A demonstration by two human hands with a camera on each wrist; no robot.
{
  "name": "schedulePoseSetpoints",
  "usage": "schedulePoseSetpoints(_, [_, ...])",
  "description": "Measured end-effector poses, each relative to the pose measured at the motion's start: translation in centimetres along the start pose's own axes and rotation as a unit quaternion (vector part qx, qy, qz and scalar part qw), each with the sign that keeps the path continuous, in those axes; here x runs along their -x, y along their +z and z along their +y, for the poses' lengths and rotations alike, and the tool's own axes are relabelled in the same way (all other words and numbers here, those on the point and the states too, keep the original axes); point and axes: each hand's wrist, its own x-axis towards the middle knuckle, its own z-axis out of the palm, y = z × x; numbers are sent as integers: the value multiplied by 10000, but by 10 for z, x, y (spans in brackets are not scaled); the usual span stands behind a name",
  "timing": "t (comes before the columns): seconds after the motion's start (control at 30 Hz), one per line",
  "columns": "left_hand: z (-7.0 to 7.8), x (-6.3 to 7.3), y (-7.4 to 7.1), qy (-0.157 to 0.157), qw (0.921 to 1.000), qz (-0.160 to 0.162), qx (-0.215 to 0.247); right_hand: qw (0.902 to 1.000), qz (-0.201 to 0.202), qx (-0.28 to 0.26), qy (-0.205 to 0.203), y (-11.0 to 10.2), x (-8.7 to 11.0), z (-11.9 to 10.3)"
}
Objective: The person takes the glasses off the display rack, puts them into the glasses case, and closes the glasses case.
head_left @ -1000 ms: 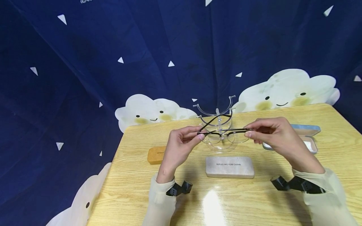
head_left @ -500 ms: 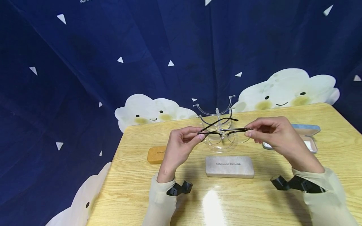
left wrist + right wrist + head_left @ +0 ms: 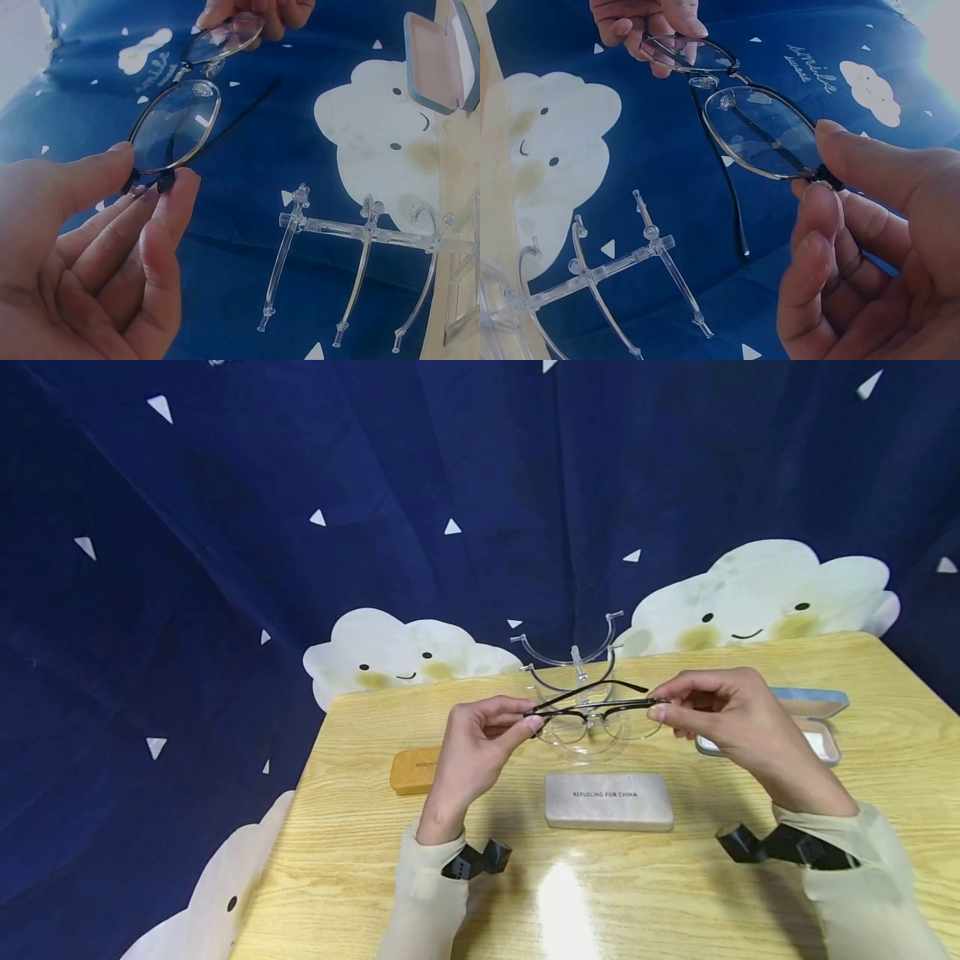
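Observation:
Black half-rim eyeglasses (image 3: 568,713) with clear lenses are held up over the table by both hands. My left hand (image 3: 480,756) pinches their left hinge corner between thumb and fingers. At the opposite corner, my right hand (image 3: 731,714) grips the frame in the same way. One temple lies folded along the frame, and the other slants up behind the lenses, partly folded. In the left wrist view the near lens (image 3: 176,124) sits just above the fingertips. Behind the glasses stands a clear multi-tier display stand (image 3: 576,653), its lower part seen through the lenses.
A grey glasses case (image 3: 609,802) lies shut below the hands. An orange case (image 3: 412,771) is partly hidden by the left hand. An open blue case (image 3: 813,703) stands behind the right wrist. The wooden table (image 3: 360,877) meets a dark blue curtain at the back.
The slanting temple has swung right and down, closer to the frame. Both hands keep nearly the same place and grip. The cases and the stand have not moved.

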Motion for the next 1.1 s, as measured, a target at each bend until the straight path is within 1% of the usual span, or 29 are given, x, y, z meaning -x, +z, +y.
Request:
schedulePoseSetpoints(0.1, [0,0,0,8,10000,-6,-13,10000,7,-26,-32,0,0,0])
schedulePoseSetpoints(0.77, [0,1,0,51,10000,-22,-82,9999,-10,35,106,0,0,-1])
schedulePoseSetpoints(1.1, [1,1,0,48,9996,-13,-261,10000,-51,-24,72,0,-1,1])
